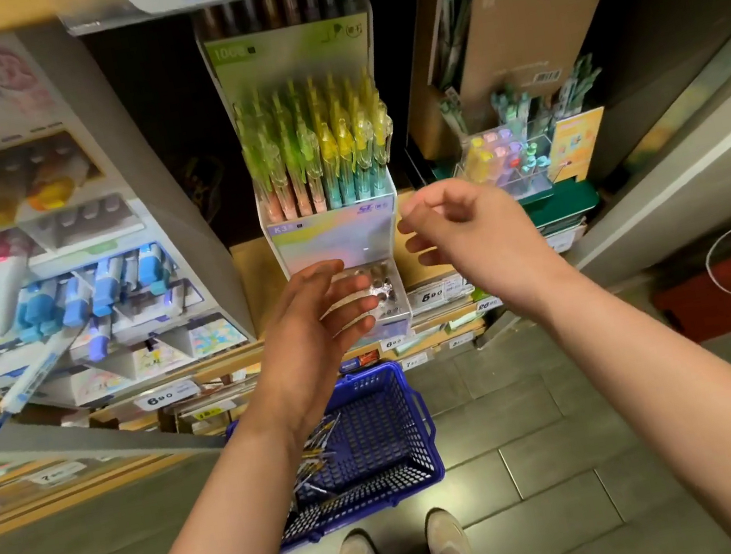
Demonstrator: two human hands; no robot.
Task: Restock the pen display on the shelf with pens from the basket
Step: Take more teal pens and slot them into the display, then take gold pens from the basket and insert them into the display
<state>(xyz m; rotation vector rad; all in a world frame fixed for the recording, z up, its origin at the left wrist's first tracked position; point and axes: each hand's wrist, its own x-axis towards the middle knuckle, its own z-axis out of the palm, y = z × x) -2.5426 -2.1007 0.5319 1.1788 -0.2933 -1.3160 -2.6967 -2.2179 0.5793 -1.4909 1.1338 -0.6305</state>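
- The tall pastel cardboard pen display (332,238) stands upright on the wooden shelf (255,271), straight ahead of you.
- Its upper rows are packed with translucent stocked pens (316,148) standing on end. Green caps are to the left and yellow to the right, over pink and teal barrels.
- The clear plastic front tier (388,290) at the foot of the display shows bare round holes with no pens in them. Your fingers cover part of it, so I cannot tell how many holes are free.
- Your left hand (314,329) hovers just in front of that tier, fingers spread and relaxed, holding nothing.
- Your right hand (461,221) is raised just to the right of the display, near its printed front panel. Its fingers are loosely curled, and no pen shows in it.
- The blue plastic mesh basket (420,418) sits on the grey tiled floor (525,419) below the shelf, just ahead of your shoes.
- A heap of thin loose pens (315,461) lies along the basket's left side, partly behind your left forearm.
- Most of the restocking looks done, since the back rows are full.
- The front tier is probably what is left. With both hands empty, you will likely need to reach down to the basket for more pens.
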